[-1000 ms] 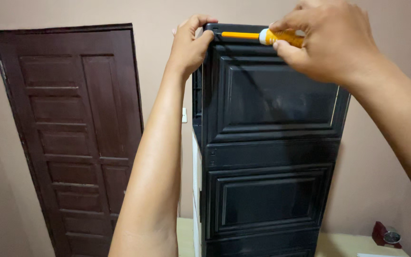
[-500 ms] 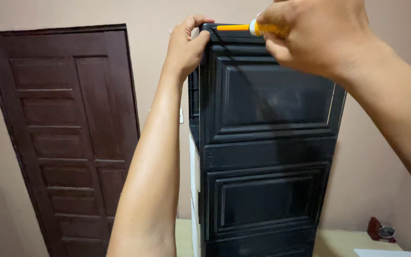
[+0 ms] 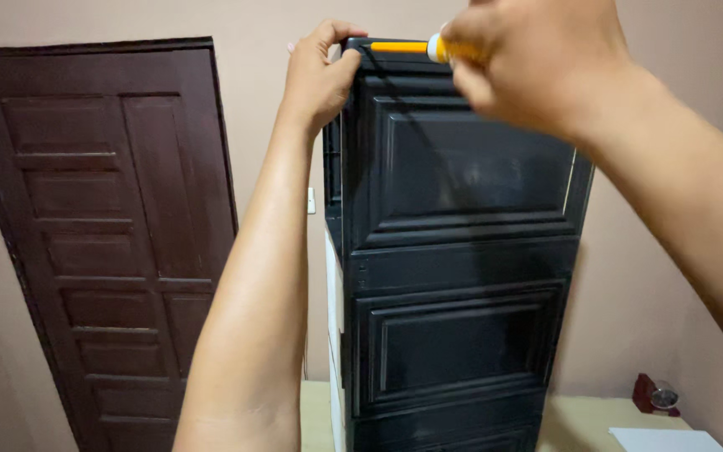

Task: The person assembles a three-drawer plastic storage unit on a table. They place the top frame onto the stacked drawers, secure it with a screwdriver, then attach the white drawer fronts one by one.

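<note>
Far left of the black drawer cabinet (image 3: pixel 462 251) stands a dark brown panelled door (image 3: pixel 102 243), leaning slightly in view against a beige wall (image 3: pixel 269 21); a small white wall switch (image 3: pixel 312 201) shows just left of the cabinet's side. Left hand (image 3: pixel 320 79): grip closed over the cabinet's top left corner, fingers curled over the top edge, thumb on the front face, forearm reaching up from below. The cabinet is a stack of panel-front drawers, upright, its base on a pale bench (image 3: pixel 596 423). Screwdriver (image 3: pixel 416 48): orange shaft lying level along the cabinet's top front edge, tip pointing toward the left hand and ending just beside its fingers; the white collar and yellow handle disappear into the right hand (image 3: pixel 537 63), whose grip is wrapped tight around the handle above the cabinet's top right. The tip itself and whatever it meets are too small to tell. Judgement on risk: the tip works close to the left fingers, so a slip off the edge could drive it into them; sideways force at the top could also rock the tall stack on the bench. Right of the cabinet's foot: a small dark red object (image 3: pixel 654 395) and a white sheet (image 3: pixel 663 439).
</note>
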